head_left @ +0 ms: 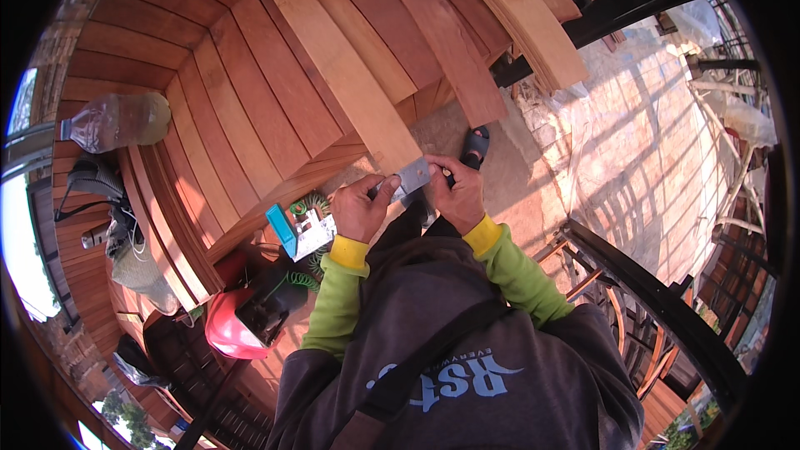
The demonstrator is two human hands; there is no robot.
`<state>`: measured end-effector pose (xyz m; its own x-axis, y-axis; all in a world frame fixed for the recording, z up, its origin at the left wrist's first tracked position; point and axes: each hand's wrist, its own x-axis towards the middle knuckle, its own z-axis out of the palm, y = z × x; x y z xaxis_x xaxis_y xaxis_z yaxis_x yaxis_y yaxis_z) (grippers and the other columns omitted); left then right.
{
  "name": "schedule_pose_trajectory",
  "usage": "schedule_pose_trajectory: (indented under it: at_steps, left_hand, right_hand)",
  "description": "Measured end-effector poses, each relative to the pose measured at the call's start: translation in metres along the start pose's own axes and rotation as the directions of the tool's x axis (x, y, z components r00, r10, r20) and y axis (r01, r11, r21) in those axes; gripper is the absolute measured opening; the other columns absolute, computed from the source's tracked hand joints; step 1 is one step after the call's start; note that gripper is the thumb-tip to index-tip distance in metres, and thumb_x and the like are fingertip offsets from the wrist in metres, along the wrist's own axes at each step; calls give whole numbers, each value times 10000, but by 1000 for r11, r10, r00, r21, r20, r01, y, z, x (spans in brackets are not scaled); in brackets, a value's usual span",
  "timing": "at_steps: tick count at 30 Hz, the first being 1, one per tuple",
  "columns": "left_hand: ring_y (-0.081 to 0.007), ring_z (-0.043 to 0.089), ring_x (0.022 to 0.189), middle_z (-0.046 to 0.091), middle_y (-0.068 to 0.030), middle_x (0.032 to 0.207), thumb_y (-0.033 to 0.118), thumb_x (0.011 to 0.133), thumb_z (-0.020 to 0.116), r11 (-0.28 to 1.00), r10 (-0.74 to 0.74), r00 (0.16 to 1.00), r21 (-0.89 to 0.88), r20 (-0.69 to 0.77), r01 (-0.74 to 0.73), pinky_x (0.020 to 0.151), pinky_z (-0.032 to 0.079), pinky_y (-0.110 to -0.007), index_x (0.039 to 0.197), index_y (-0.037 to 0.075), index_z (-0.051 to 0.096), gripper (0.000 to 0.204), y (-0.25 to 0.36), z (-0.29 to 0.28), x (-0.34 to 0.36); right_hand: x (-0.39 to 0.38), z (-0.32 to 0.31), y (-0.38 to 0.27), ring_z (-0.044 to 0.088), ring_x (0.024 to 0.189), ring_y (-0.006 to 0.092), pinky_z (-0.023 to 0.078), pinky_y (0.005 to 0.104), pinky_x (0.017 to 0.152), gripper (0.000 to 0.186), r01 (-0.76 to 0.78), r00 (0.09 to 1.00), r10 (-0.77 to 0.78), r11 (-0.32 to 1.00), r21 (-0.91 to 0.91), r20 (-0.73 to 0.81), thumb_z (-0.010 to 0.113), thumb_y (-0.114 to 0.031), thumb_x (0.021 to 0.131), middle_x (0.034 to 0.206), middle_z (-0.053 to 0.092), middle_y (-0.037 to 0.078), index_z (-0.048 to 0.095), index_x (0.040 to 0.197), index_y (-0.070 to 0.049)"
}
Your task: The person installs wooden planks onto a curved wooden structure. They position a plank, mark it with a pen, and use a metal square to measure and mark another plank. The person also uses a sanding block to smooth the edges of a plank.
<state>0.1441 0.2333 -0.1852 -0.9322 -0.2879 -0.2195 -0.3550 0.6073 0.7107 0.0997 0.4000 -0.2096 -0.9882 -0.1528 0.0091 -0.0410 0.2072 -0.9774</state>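
Observation:
A small flat grey metal plate (412, 175) lies across the near end of a light brown wooden board (342, 62). My left hand (363, 208) is closed, pinching the plate's left part between thumb and fingers. My right hand (458, 196) is also closed, its thumb and fingertips gripping the plate's right edge at the board's corner. The exact kind of the plate is not clear, as my fingers cover both its sides. The board slants away to the upper left, over a platform of reddish planks (258, 75).
More loose boards (446, 42) lie beside it on the platform. A large clear bottle (121, 122) stands at the left. Below the platform are a teal-edged box (283, 232), a green coiled hose (312, 204) and a red machine (233, 325). A dark metal rail (650, 308) runs at right.

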Motion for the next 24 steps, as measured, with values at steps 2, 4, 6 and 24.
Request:
schedule_pose_trajectory:
  at_steps: [2,4,6,24]
  left_hand:
    - [-149,544,506,590,-84,575,355,810,706,1000,8,1000,16,-3,-8,517,436,-292,810,31,703,323,-2,0,0]
    - [-148,545,509,593,-83,578,348,810,707,1000,4,1000,26,1,-4,520,437,-290,813,31,704,318,-3,0,1]
    - [-148,548,513,599,-81,583,342,809,710,1000,-10,1000,26,14,10,524,440,-287,815,31,705,311,-2,0,1]
    - [-58,511,601,602,-23,617,233,827,706,995,-48,999,-89,24,50,563,436,-235,837,4,701,230,-12,7,1]
  right_hand:
    - [0,0,2,613,567,118,484,261,514,169,44,999,-44,999,-22,-9,569,-22,853,674,635,110,640,1005,4]
    - [0,0,2,617,581,121,483,263,524,172,42,999,-42,999,-16,-7,569,-23,852,682,634,119,640,1006,8]
    - [-1,-1,2,621,596,126,483,265,536,173,12,1000,-12,1000,-3,2,569,-23,850,695,637,126,641,1005,10]
    - [-4,-5,5,651,711,185,499,276,634,177,-58,998,57,996,72,12,566,-16,860,822,668,160,642,1018,10]
